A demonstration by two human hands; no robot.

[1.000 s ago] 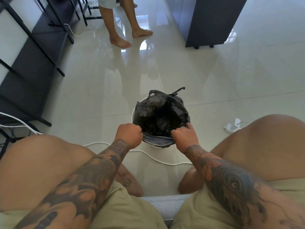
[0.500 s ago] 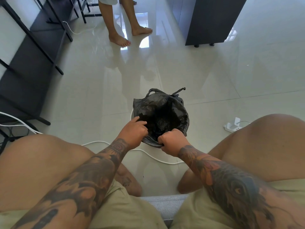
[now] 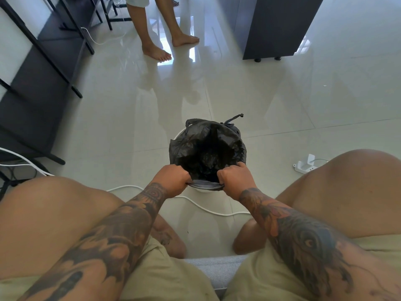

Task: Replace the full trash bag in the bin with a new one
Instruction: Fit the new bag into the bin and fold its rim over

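A black trash bag point(image 3: 208, 146) sits in a small white bin point(image 3: 178, 135) on the floor between my knees. Only slivers of the bin's rim show at the far left and below the bag's near edge. My left hand point(image 3: 171, 180) and my right hand point(image 3: 235, 178) both grip the bag's near rim, fists close together, with a grey strip of the bag stretched between them. The bag's mouth is open and dark inside. Two handle loops stick up at its far side.
A white cable point(image 3: 201, 206) runs across the floor under my arms. A white power strip point(image 3: 304, 167) lies to the right of the bin. Another person's bare feet point(image 3: 157, 53) stand farther off. A dark cabinet point(image 3: 280, 27) is at the back right, black shelving point(image 3: 39, 68) along the left.
My hands gripped the near rim wide apart, then came together at the front; the left hand, reaching with fingers out half a second ago, now grips the rim beside the right.
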